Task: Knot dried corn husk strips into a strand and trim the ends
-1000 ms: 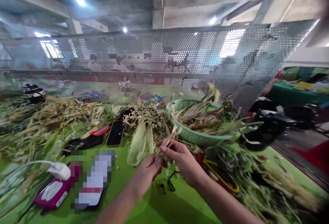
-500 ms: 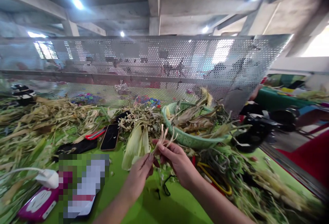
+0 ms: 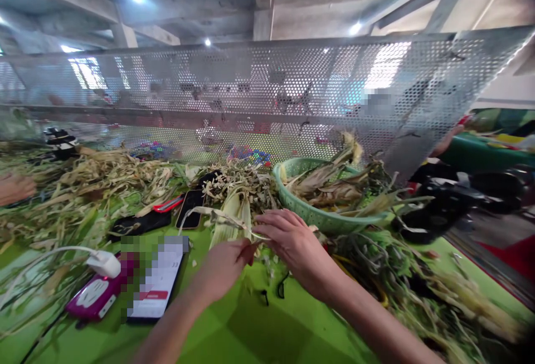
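My left hand (image 3: 228,268) is closed in a pinch on a thin pale corn husk strip (image 3: 225,216) above the green table. One end of the strip sticks out to the upper left in a curl; the other runs across to my right hand (image 3: 297,244). The right hand's fingers reach leftward over the strip and hold it, with the thumb mostly hidden. Just behind my hands lies a broad pale green corn husk (image 3: 232,216). Small black bits of cord (image 3: 282,286) are on the table below the hands.
A green basket (image 3: 326,218) of dried husks stands behind my right hand. Husk piles (image 3: 121,171) cover the left, greyish green strands (image 3: 376,263) the right. A phone (image 3: 156,286), purple power bank (image 3: 94,297) and red cutter (image 3: 169,203) lie leftward. Another person's hand (image 3: 16,187) shows far left.
My right hand has turned from a pinch to fingers stretched leftward. The husk strands stood up between my hands; a strip now extends to the left. The view has shifted; another person's hand appears at left.
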`<state>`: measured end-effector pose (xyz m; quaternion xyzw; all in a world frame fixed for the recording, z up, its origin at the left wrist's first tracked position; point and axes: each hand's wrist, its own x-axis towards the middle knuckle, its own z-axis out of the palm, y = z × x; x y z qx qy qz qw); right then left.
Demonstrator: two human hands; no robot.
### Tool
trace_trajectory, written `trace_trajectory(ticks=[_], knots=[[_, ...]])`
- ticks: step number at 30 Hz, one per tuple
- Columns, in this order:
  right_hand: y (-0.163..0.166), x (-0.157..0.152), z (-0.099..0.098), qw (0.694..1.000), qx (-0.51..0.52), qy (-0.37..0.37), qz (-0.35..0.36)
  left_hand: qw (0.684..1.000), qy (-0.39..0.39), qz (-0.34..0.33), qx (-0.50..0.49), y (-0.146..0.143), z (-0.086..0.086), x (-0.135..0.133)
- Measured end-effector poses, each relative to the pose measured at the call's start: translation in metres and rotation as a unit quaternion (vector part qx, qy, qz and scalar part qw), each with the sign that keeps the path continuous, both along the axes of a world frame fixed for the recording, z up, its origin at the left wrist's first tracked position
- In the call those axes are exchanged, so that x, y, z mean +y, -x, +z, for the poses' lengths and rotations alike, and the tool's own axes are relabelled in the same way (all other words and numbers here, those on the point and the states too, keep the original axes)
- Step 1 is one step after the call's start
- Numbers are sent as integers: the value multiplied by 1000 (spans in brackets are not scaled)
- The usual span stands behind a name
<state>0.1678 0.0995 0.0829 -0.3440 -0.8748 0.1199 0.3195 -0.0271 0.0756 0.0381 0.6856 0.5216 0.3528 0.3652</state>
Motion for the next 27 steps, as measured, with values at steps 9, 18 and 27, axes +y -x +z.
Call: trace_trajectory(ticks=[9, 18, 27], knots=[[6, 2, -15, 973, 71, 221, 2, 990, -31, 48, -127, 15, 21, -3], [16, -5, -14, 733, 487, 471, 67, 938, 87, -22, -336, -11, 6, -5], [26, -12, -28, 791, 437, 427, 19, 949, 93, -96, -285, -22, -2, -7]])
